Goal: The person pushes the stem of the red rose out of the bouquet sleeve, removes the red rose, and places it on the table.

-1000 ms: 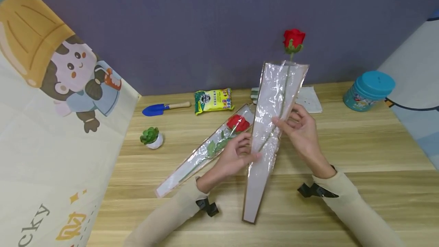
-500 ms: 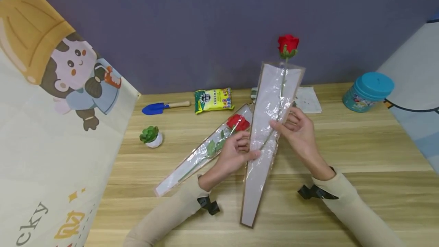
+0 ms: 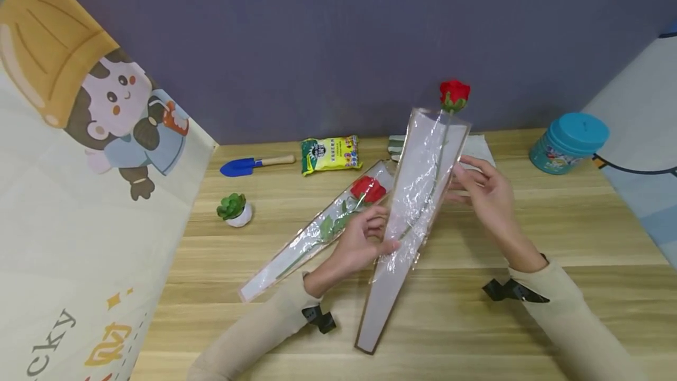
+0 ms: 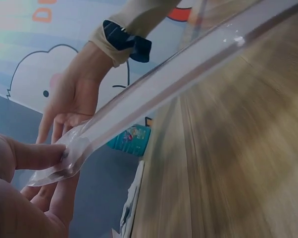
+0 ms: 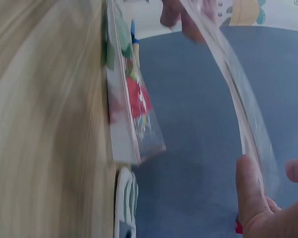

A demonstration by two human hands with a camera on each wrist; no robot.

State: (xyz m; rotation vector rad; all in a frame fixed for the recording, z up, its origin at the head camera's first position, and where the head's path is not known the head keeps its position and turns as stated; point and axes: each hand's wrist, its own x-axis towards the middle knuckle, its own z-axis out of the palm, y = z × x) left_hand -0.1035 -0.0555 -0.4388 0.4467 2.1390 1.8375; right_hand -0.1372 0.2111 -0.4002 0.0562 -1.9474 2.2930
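A clear cone-shaped sleeve [image 3: 418,193] with a brown rim is held tilted above the wooden table [image 3: 555,234]. A red rose [image 3: 454,94] pokes out of its wide top, and the stem runs down inside. My left hand [image 3: 388,244] pinches the sleeve's left edge at mid-height; its thumb [image 4: 30,153] presses the plastic [image 4: 178,74]. My right hand [image 3: 457,184] is at the upper right edge with straight fingers touching it, and its thumb [image 5: 250,193] lies against the film [image 5: 233,74].
A second wrapped rose [image 3: 367,189] lies on the table left of my hands. Behind it are a blue trowel [image 3: 254,164], a yellow packet [image 3: 330,155] and a small potted succulent [image 3: 233,209]. A teal tin [image 3: 568,141] stands at the right. A cartoon banner [image 3: 79,163] borders the left.
The rose head has sunk closer to the sleeve's mouth. My right hand left the stem and moved up and right to the sleeve's edge. The sleeve's tip swung left.
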